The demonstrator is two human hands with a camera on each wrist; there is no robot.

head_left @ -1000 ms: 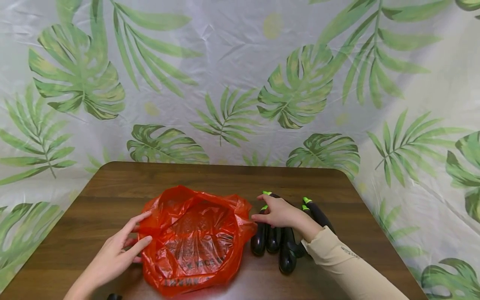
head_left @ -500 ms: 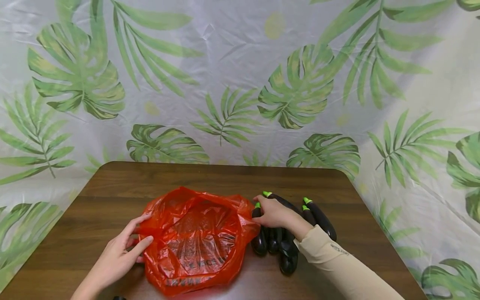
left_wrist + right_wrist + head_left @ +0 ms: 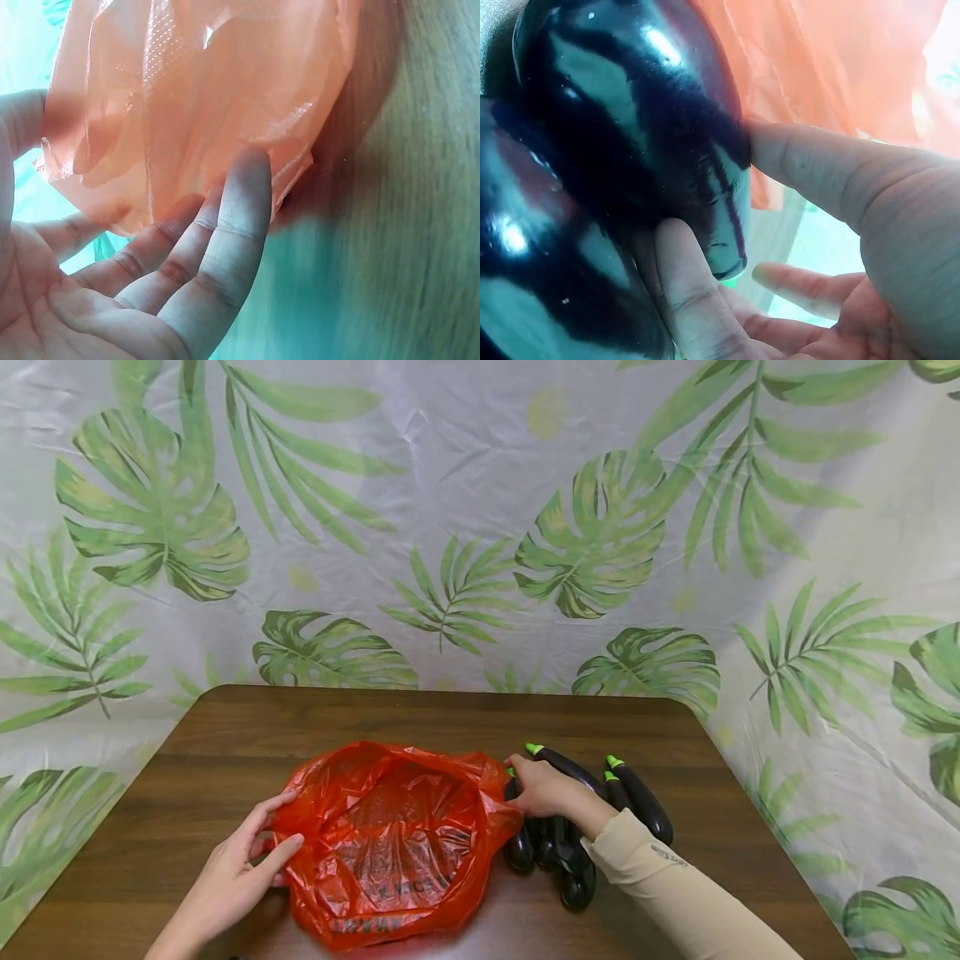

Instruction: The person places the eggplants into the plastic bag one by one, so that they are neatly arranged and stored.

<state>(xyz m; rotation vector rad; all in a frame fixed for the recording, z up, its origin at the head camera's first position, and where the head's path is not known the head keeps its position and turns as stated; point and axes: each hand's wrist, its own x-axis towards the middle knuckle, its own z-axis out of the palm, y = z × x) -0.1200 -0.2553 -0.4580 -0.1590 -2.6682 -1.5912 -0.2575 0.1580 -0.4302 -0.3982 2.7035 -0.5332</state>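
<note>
Nearest, at the left, the left hand (image 3: 236, 867) is laid against the side of a red plastic bag (image 3: 318, 870); its fingers are only slightly bent and are held apart from the thumb, so that the film is touched rather than gripped. In the left wrist view, the fingers are seen at the bag's outer side. The bag is set left of centre on the tabletop (image 3: 420, 714), its mouth spread wide, and dark lettering (image 3: 416, 887) is shown among the creases inside.

To the right of the bag, a foremost eggplant (image 3: 576, 887) is laid with its rounded end toward the near edge. Just beside the bag, a gripped eggplant (image 3: 519, 852) is pinched by the right hand (image 3: 551, 789), the thumb being pressed to one flank; in the right wrist view, a finger is fitted between it and a neighbouring eggplant (image 3: 547, 255). The right forearm is covered by a beige sleeve (image 3: 667, 877).

Farther back, just beyond the right hand, a slanting eggplant (image 3: 570, 768) is seen, its green end pointed away. To its right, two more eggplants (image 3: 643, 802) are laid side by side. Behind the tabletop's far edge, the view is filled by a pale sheet (image 3: 465, 485) printed with green leaves.
</note>
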